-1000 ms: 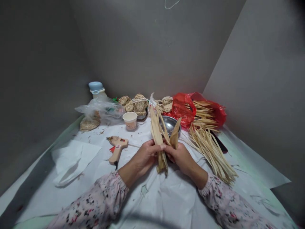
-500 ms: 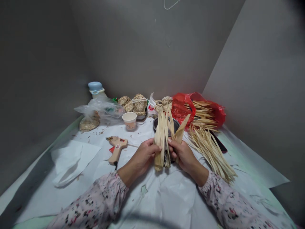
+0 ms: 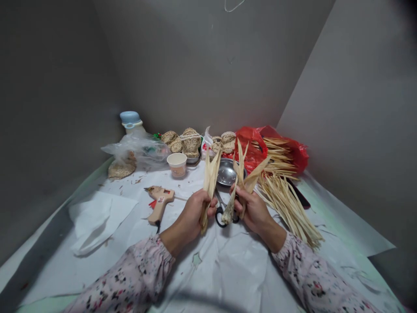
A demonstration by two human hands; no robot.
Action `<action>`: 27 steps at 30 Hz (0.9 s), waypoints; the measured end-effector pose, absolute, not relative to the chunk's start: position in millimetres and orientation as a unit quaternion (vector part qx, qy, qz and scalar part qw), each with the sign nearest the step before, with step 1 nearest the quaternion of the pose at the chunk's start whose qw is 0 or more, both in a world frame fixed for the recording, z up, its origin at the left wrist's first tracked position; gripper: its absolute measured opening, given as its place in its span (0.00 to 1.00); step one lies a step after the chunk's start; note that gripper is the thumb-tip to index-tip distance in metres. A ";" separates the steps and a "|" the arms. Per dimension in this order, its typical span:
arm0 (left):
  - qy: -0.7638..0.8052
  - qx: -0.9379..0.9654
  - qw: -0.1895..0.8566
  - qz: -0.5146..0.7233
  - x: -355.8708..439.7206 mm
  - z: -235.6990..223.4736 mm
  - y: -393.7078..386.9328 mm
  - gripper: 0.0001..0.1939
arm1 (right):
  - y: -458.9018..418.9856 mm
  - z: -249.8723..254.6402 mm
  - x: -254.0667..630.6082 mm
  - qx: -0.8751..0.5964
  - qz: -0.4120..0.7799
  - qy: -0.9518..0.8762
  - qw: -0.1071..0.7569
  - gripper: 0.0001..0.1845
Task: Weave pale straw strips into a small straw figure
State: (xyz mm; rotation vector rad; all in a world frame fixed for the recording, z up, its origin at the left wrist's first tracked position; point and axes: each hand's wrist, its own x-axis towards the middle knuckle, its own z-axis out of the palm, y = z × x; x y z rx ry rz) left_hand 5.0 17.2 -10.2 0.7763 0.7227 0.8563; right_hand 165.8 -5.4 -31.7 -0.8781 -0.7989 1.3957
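Note:
My left hand [image 3: 197,214] is closed round a bundle of pale dried husk strips [image 3: 211,171] that stand upright from the fist. In my right hand [image 3: 252,209] are more dried husk leaves [image 3: 256,174], fanned out above the fingers, with a stubby, darker end hanging toward the middle. The two bunches are apart. Between and behind the hands lie black-handled scissors [image 3: 221,217], partly covered by the right-hand husks. A shiny metal bowl [image 3: 227,172] sits just beyond them. To the right, a loose pile of split husk strips [image 3: 293,211] rests on the table.
A glue gun [image 3: 160,204] and a paper cup [image 3: 177,165] stand left of my hands. Woven pieces [image 3: 190,142], a clear plastic bag [image 3: 140,148] and a blue-lidded bottle [image 3: 130,119] line the back. A red bag [image 3: 301,156] with husks is at back right, near a dark phone-like object [image 3: 301,195].
The hands have moved apart, and the husks between them are now split into two bunches. The bowl and scissors behind are more exposed.

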 end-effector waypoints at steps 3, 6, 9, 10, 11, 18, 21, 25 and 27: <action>0.318 0.408 0.760 0.392 6.0 -8.4 14.4 0.09 | -6.0 -31.2 165.5 -0.377 0.600 -0.351 0.613 0.16; 0.323 0.474 0.737 0.356 7.8 -7.0 9.1 0.12 | -5.9 -31.2 164.8 -0.377 0.592 -0.354 0.618 0.18; 0.354 0.481 0.729 0.335 9.1 -7.8 6.4 0.12 | -5.7 -31.5 164.3 -0.391 0.580 -0.360 0.617 0.20; 0.363 0.475 0.728 0.337 9.2 -8.6 6.6 0.12 | -5.7 -31.7 164.2 -0.400 0.569 -0.366 0.618 0.20; 0.367 0.469 0.727 0.342 9.1 -9.6 7.3 0.12 | -5.9 -32.1 164.1 -0.409 0.555 -0.375 0.620 0.20; 0.373 0.459 0.714 0.376 8.4 -15.8 13.2 0.12 | -8.3 -37.8 162.0 -0.509 0.463 -0.447 0.572 0.22; 0.376 0.454 0.710 0.386 8.2 -14.6 13.6 0.12 | -7.7 -39.6 161.5 -0.524 0.433 -0.456 0.575 0.21; 0.384 0.436 0.712 0.394 7.3 -12.2 14.5 0.12 | -6.6 -40.1 162.6 -0.524 0.417 -0.459 0.584 0.20; 0.387 0.427 0.714 0.397 7.0 -12.1 15.3 0.12 | -6.1 -40.1 163.8 -0.527 0.414 -0.455 0.587 0.20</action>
